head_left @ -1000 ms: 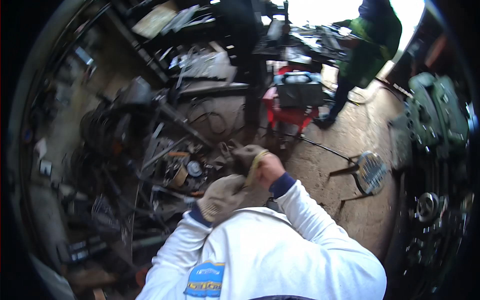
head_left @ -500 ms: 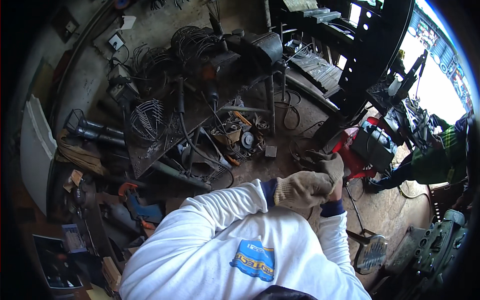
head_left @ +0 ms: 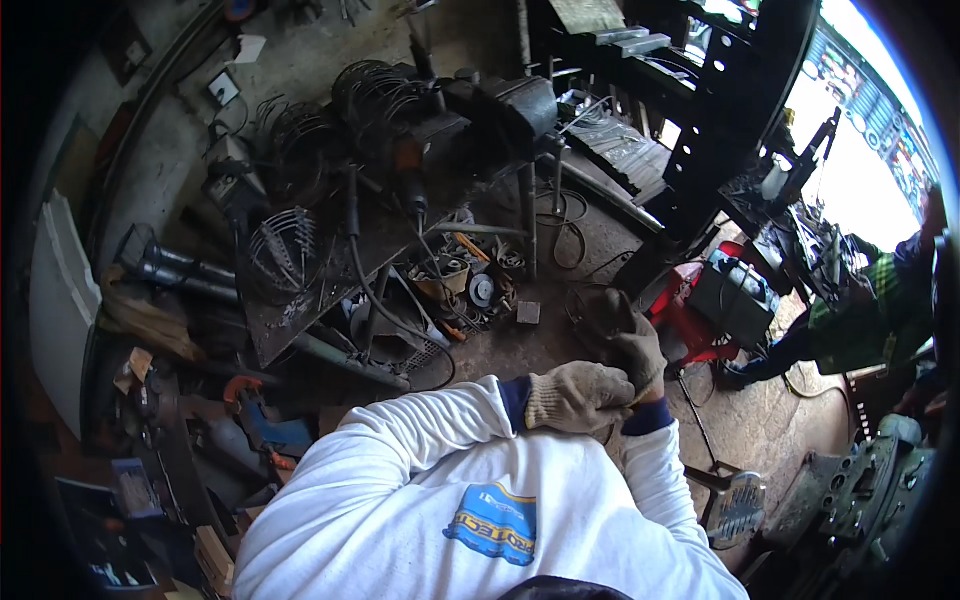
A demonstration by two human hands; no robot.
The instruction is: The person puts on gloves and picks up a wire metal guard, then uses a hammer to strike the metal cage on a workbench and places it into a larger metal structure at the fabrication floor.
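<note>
As the head view looks down over the person's white chest, the gloved left hand meets the gloved right hand just beyond the shirt, with its fingers clamped on the cuff of the right glove. That glove covers the right hand, which points toward the far side; whether its darkened fingers curl cannot be told.

To the far left, the near edge of a cluttered metal bench runs slantwise, well apart from the hands, a black cable hanging over it. Brown floor fills the strip between, with a small square block lying in it.

Room is tighter to the right: a red stand with a dark box lies just beyond the right hand. Nearer, a stool with a slotted metal seat stands beside the right sleeve, and floor stretches from it toward a green machine at the right edge.
</note>
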